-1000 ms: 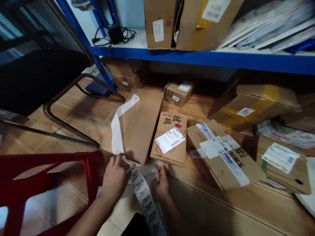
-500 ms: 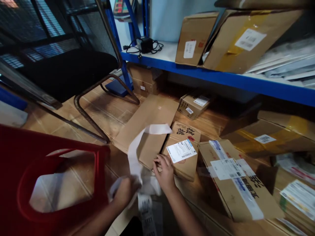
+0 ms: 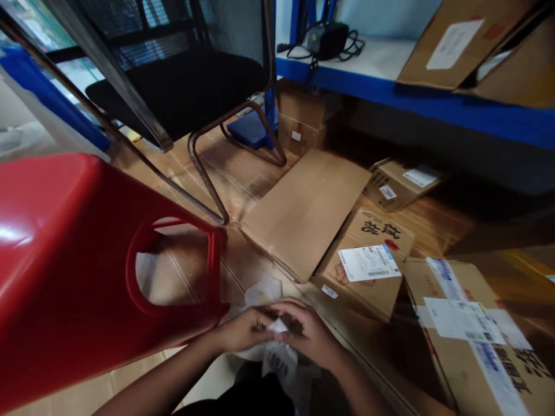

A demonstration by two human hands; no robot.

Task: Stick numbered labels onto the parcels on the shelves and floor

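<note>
At the bottom centre my left hand [image 3: 243, 331] and my right hand [image 3: 313, 334] meet, fingers curled and closed on a strip of number labels [image 3: 280, 359]. Large printed digits show on the part of the strip hanging below them. A pale stretch of backing paper [image 3: 263, 290] sticks out beyond the fingers. Just right of my hands lies a carton with black characters [image 3: 376, 231]. It bears a large shipping label [image 3: 369, 263] and a small white sticker [image 3: 329, 291] near its front edge.
A flat brown carton [image 3: 310, 202] lies behind. To the right is a taped carton [image 3: 459, 352], and a small box [image 3: 403, 184] sits farther back. A red plastic stool [image 3: 65, 277] fills the left, near a black chair [image 3: 182, 92]. The blue shelf [image 3: 390, 95] overhangs the floor.
My right hand has left the carton's edge and joined my left hand at the strip. The small sticker on that carton is now visible. The long loop of paper is lowered; the view swung left.
</note>
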